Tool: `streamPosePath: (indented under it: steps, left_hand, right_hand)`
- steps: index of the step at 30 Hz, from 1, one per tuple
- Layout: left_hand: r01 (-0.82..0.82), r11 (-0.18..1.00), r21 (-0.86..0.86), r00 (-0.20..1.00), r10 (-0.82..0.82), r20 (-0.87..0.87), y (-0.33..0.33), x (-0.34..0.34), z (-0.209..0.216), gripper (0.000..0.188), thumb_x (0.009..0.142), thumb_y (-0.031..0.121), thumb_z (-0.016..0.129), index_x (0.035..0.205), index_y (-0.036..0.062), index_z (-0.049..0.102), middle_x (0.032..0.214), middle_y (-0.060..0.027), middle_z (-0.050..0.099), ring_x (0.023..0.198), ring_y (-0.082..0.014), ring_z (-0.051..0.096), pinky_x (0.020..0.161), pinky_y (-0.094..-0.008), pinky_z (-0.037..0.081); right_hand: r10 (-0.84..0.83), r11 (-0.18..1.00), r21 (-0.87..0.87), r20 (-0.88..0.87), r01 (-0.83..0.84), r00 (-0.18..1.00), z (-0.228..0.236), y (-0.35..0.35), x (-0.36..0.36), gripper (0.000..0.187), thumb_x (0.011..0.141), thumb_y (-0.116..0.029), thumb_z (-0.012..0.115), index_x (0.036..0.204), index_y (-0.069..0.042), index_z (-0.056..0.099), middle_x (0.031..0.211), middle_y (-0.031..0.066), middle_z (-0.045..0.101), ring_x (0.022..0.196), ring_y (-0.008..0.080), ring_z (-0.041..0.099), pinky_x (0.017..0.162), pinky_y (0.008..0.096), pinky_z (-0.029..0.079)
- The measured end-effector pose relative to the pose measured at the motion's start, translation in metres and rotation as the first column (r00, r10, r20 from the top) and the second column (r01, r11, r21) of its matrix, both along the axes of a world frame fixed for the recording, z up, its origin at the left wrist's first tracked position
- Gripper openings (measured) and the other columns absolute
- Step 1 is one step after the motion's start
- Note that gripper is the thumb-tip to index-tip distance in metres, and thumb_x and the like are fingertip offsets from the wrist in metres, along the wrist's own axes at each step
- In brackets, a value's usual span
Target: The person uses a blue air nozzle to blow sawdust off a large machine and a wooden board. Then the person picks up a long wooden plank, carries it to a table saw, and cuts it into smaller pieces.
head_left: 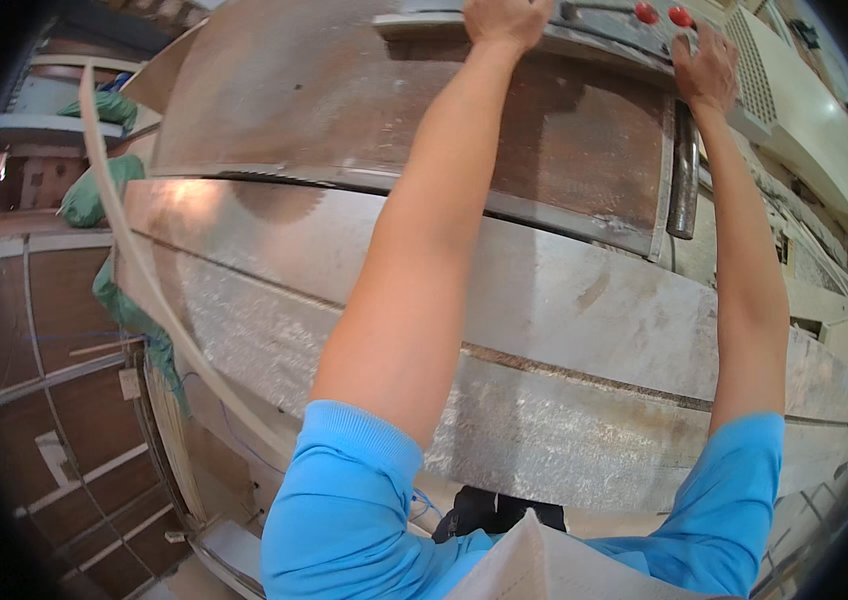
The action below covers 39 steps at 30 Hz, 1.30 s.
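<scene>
Both my arms stretch forward over a large metal machine table (584, 280). At the top edge of the view, my left hand (507, 20) rests on a long metal fence bar (424, 28) that lies across the table; its fingers are cut off by the frame. My right hand (707, 70) is closed at the bar's right end, with its fingers curled and partly hidden. Two red knobs (664, 14) sit on the bar just left of it. Below this hand, a dark round rod (683, 175) runs along the table's right edge.
A toothed, semicircular shape (279, 203) shows on the table's left part. A thin, pale curved strip (134, 250) hangs along the left side. Green cloth or bags (104, 190) lie beyond it. A cream machine housing with a perforated panel (759, 65) stands at the far right.
</scene>
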<state>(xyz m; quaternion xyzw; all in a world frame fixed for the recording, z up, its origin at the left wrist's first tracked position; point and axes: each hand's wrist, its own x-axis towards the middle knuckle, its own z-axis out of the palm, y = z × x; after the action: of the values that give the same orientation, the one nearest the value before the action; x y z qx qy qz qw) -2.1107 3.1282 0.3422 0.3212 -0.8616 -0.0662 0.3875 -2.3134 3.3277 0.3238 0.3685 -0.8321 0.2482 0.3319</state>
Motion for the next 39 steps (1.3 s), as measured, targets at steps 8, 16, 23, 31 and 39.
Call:
streamPosePath:
  steps: [8,16,23,31,39]
  left_hand:
    - [0.375,0.898,0.231,0.809,-0.195,-0.555,0.094,0.29,0.09,0.03,0.091,0.009,0.065,0.119,0.0009,0.061,0.111,-0.0089,0.065,0.102,-0.0179,0.062,0.089,-0.0308,0.051]
    - [-0.576,0.56,0.596,0.435,0.827,-0.357,0.196,0.787,0.047,0.041,0.097,0.029,0.061,0.124,-0.0006,0.054,0.113,-0.0099,0.06,0.092,-0.0192,0.057,0.087,-0.034,0.047]
    - [-0.671,0.106,0.734,0.476,0.82,0.317,0.2,0.974,-0.101,0.08,0.092,0.061,0.058,0.142,0.0003,0.043,0.142,-0.0199,0.046,0.131,-0.0323,0.043,0.107,-0.0441,0.035]
    - [0.061,0.122,0.991,0.812,0.571,-0.121,0.159,0.989,-0.207,0.068,0.096,0.06,0.054,0.13,0.0012,0.057,0.123,-0.0124,0.061,0.114,-0.024,0.057,0.098,-0.0365,0.043]
    - [0.093,0.348,0.933,0.682,0.66,-0.314,0.228,0.921,-0.112,0.059,0.095,0.053,0.062,0.111,-0.003,0.066,0.108,-0.0069,0.066,0.095,-0.0151,0.058,0.085,-0.0303,0.046]
  right_hand:
    - [0.208,0.978,0.006,0.14,-0.211,0.968,0.015,0.015,0.002,0.052,0.089,-0.033,0.057,0.137,-0.015,0.053,0.135,0.0161,0.058,0.128,0.0358,0.05,0.108,0.0448,0.04]
    - [0.242,0.965,-0.191,0.408,-0.177,0.88,0.061,0.07,0.096,0.053,0.09,-0.026,0.057,0.138,-0.003,0.052,0.13,0.0222,0.061,0.123,0.036,0.057,0.106,0.0416,0.041]
    - [0.278,0.96,-0.153,0.479,-0.233,0.833,0.064,0.25,0.346,0.032,0.094,-0.01,0.056,0.124,-0.003,0.062,0.114,0.0137,0.068,0.096,0.0213,0.066,0.086,0.0322,0.05]
    - [0.032,0.98,0.135,0.618,-0.146,0.786,0.067,0.367,0.517,0.027,0.094,-0.011,0.056,0.119,-0.003,0.063,0.107,0.0146,0.068,0.087,0.0224,0.066,0.077,0.0331,0.053]
    - [0.279,0.917,-0.014,0.737,-0.398,0.616,0.076,0.299,0.58,0.027,0.094,-0.01,0.058,0.12,-0.001,0.062,0.105,0.0157,0.069,0.086,0.0208,0.068,0.077,0.0328,0.053]
